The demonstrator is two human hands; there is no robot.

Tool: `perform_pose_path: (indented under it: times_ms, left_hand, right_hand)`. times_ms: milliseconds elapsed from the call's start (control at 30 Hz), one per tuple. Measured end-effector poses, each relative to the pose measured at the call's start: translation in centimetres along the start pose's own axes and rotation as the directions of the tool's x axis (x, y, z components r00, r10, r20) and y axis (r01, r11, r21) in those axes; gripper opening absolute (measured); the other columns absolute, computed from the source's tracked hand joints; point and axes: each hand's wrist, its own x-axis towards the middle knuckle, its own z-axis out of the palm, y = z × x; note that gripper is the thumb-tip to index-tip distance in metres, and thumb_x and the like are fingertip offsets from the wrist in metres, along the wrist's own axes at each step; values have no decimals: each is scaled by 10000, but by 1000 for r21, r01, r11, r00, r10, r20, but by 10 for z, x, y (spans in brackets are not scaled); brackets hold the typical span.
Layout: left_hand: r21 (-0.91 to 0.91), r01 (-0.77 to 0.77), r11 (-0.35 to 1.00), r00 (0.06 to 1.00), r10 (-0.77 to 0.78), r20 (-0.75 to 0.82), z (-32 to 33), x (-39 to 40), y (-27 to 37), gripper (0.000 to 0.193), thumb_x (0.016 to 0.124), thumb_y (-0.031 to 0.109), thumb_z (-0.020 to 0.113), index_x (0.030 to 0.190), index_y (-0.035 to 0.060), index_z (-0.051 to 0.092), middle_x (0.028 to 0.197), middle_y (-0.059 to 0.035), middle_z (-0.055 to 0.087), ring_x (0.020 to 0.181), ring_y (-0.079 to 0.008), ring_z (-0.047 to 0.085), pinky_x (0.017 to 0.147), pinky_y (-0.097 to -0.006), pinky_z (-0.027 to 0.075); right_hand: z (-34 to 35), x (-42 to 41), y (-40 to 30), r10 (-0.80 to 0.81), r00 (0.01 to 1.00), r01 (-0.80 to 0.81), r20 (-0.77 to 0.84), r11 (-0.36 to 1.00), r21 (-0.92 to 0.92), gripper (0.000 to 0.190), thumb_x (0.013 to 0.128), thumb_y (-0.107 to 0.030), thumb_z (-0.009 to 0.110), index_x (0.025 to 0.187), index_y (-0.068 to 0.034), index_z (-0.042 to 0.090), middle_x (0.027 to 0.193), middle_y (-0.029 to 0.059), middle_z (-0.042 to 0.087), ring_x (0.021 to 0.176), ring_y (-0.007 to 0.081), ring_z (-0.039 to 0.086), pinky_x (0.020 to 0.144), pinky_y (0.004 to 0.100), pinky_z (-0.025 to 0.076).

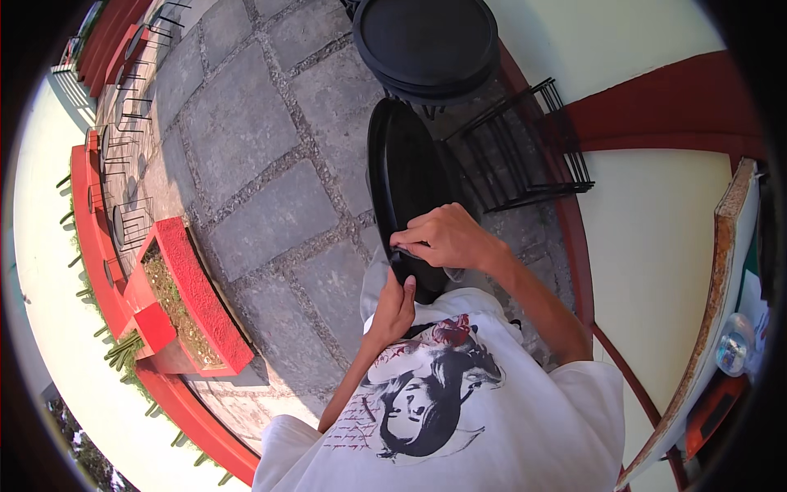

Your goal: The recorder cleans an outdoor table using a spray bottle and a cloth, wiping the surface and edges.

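Observation:
A round black top [412, 160] with a raised rim stands tilted on edge in front of my body. My left hand [395, 307] grips its near rim, thumb on the inner face. Above it, my right hand [452, 237] is closed with bent fingers against the inner face close to the left rim. A thin greyish piece, seemingly a cloth [455, 274], shows from under that hand; most of it is hidden by the fingers. Whether legs are fixed to the underside of the top cannot be seen.
Beyond the top stands a stack of round black tops [427, 43]. Black metal frames [516, 147] lean by the wall [658, 227] at right. A counter edge [701, 320] juts in, bearing a clear plastic container [735, 344]. A red planter [203, 301] stands left on stone paving [270, 221].

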Motion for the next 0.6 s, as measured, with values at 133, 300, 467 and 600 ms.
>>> perform_pose_path:
  times_ms: [133,300,467,600]
  left_hand:
    - [-50,109,993,994,-109,9,6,-2,6,412,1108,179,386,1465,-26,376,1191,-272,607,1094,-421,589,956,-443,436]
    - [-157,147,977,982,-163,-94,11,12,9,429,1106,134,343,1501,-28,386,1327,-243,586,1246,-332,565,1085,-390,404]
    - [-243,119,963,990,-135,-47,9,28,13,413,1098,74,334,1494,-19,411,1401,-173,540,1260,-241,543,1096,-355,398]
    - [-131,-68,989,992,53,-113,3,36,13,352,1078,53,354,1419,-9,414,1181,-268,601,1090,-426,618,979,-409,464]
  right_hand:
    - [-12,-2,0,-4,997,3,75,1000,11,169,862,-166,711,1003,-146,801,797,63,727,704,287,694,606,394,519]
    - [17,-13,-3,126,969,-67,-213,962,266,158,854,-92,724,992,-86,802,902,105,768,770,296,734,671,371,564]
    - [52,-23,-20,413,773,-121,-482,841,527,183,868,23,719,1043,20,770,932,180,766,837,276,771,713,306,582]
    - [57,-29,-22,402,748,-109,-528,859,501,193,866,10,723,1052,-1,771,893,154,755,766,267,750,670,315,570]
